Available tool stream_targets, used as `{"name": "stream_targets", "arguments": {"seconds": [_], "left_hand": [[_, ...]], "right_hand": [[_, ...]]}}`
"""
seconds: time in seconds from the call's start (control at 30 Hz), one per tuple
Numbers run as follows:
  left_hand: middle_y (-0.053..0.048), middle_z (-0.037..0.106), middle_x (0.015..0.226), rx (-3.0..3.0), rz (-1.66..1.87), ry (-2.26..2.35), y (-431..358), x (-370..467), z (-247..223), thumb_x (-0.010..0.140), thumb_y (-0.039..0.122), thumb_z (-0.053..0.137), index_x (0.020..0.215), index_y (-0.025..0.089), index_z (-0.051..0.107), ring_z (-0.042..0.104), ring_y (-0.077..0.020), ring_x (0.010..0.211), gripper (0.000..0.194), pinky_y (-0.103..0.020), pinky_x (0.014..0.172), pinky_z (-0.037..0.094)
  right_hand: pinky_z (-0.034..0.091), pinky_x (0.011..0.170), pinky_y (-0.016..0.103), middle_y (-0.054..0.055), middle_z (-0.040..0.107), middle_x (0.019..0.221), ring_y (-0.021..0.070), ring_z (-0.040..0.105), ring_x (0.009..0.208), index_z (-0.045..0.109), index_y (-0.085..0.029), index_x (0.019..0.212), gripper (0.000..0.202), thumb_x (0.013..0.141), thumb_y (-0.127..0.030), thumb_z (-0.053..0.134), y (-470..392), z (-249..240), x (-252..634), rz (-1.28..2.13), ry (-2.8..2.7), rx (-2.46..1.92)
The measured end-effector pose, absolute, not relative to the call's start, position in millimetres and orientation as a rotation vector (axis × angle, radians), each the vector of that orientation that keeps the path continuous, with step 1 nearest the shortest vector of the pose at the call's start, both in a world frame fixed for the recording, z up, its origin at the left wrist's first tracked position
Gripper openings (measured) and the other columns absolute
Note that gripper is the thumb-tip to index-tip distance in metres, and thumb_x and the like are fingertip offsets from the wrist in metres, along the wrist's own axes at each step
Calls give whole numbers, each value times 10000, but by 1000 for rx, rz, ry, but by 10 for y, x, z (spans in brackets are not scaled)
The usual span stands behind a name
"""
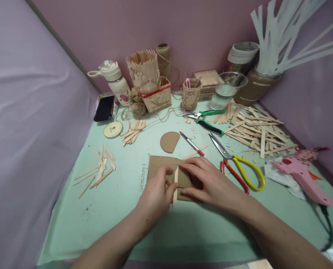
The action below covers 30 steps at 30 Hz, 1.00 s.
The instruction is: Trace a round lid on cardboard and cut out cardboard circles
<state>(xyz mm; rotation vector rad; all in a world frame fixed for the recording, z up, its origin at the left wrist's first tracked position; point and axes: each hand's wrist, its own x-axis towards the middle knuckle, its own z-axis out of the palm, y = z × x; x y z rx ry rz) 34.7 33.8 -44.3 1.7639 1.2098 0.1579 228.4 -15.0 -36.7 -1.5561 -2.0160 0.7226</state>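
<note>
A brown piece of cardboard [162, 161] lies flat at the middle of the table, over what looks like a clear ruler [143, 177]. Between the thumb and fingers of my left hand [157, 188] is a narrow wooden craft stick [176, 179], lengthwise across the cardboard, its near end reaching past the edge. My right hand [204, 177] rests on the cardboard's right side, thumb and fingers apart, fingertips close to the stick's far end. Part of the cardboard is hidden under this hand. Just beyond lie a rounded cardboard piece [169, 142] and a red-and-silver pen [192, 143].
Scissors [240, 168] and green-handled pruning shears [208, 117] lie to the right, near a heap of craft sticks [264, 130]. A pink glue gun [303, 179] sits far right. Loose sticks [101, 168] lie left. A glass of water [225, 93] and stick-built baskets [156, 99] stand behind.
</note>
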Motion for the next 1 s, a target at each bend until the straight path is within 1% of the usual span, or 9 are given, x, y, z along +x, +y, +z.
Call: {"name": "stream_targets", "arguments": {"seconds": [0.17,0.27,0.47,0.73,0.9,1.0], "left_hand": [[41,602,675,1757,147,1244,343,366,-438,851,245,512,966,242,443,597,-182,648,134,-298,619,397],[49,586,664,1751,161,1249,343,364,-424,846,225,513,942,239,450,577,-168,636,116,-284,613,384],[63,549,632,1713,172,1225,347,364,-428,831,214,527,909,235,455,549,-149,587,108,-264,580,366],[51,581,665,1699,165,1234,364,354,-452,844,266,531,916,236,470,565,-152,608,100,-270,596,384],[63,555,644,1620,193,1199,365,350,-462,856,282,515,910,237,454,554,-135,532,93,-259,554,395],[69,552,632,1576,217,1182,364,350,-476,855,277,514,908,237,455,556,-127,498,89,-252,534,401]], "right_hand": [[474,954,456,113,555,1252,293,495,1162,525,-217,1300,568,797,-378,733,-149,-449,2255,722,-2080,-1559],[476,939,467,123,553,1250,299,490,1157,526,-190,1303,566,802,-352,733,-143,-485,2234,714,-2116,-1583],[477,934,474,129,552,1241,300,487,1147,532,-165,1296,540,809,-297,724,-147,-497,2230,685,-2131,-1609],[471,952,468,126,557,1240,295,492,1156,535,-178,1295,518,822,-301,709,-141,-493,2224,707,-2092,-1592],[467,969,458,130,553,1251,283,494,1160,498,-175,1310,543,825,-302,708,-136,-505,2234,697,-2044,-1541],[469,961,459,123,562,1228,279,499,1142,517,-176,1287,505,834,-302,701,-131,-518,2240,680,-2051,-1530]]}}
